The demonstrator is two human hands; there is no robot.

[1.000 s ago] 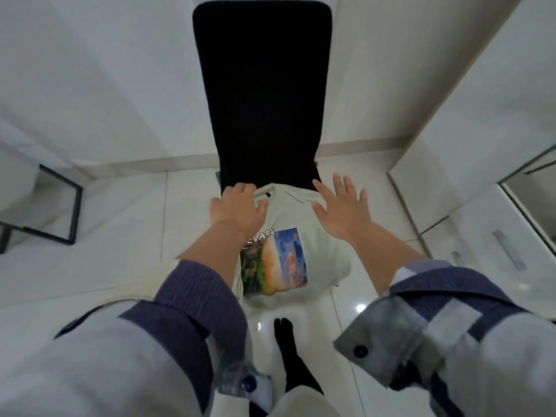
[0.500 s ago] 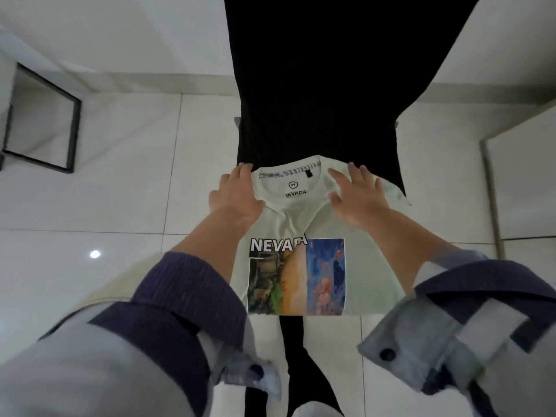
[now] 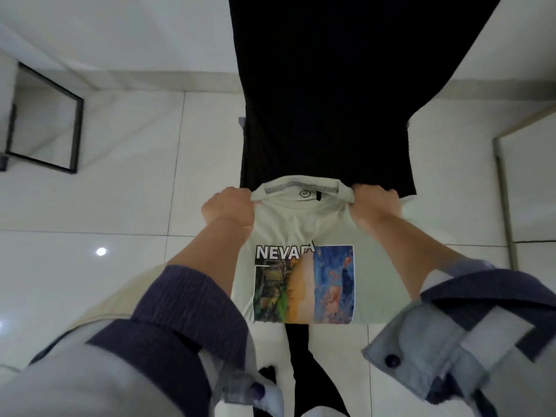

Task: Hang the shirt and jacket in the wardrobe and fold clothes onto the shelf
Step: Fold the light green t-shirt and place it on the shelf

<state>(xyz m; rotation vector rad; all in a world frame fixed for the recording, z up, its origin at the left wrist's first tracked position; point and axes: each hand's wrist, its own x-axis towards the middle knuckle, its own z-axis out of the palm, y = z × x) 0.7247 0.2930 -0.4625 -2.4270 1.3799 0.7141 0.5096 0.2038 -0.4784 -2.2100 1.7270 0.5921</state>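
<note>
A pale green T-shirt (image 3: 304, 227) with the word NEVADA and a colourful print lies narrowly folded on the seat of a black chair (image 3: 328, 94). My left hand (image 3: 228, 210) is closed on the shirt's top edge at the left of the collar. My right hand (image 3: 374, 210) is closed on the same edge at the right of the collar. The collar end is bent up toward me. The shirt's lower edge hangs over the front of the seat.
White glossy floor tiles (image 3: 126, 182) surround the chair. A black metal frame (image 3: 45, 121) stands at the far left. A white wardrobe panel (image 3: 529, 188) runs along the right edge. A black chair leg (image 3: 301, 365) and a dark-socked foot (image 3: 267, 374) show below the shirt.
Both hands lay flat on the shirt near the collar; now they have closed on the top edge beside the collar and pulled it up. The camera has tilted further down.
</note>
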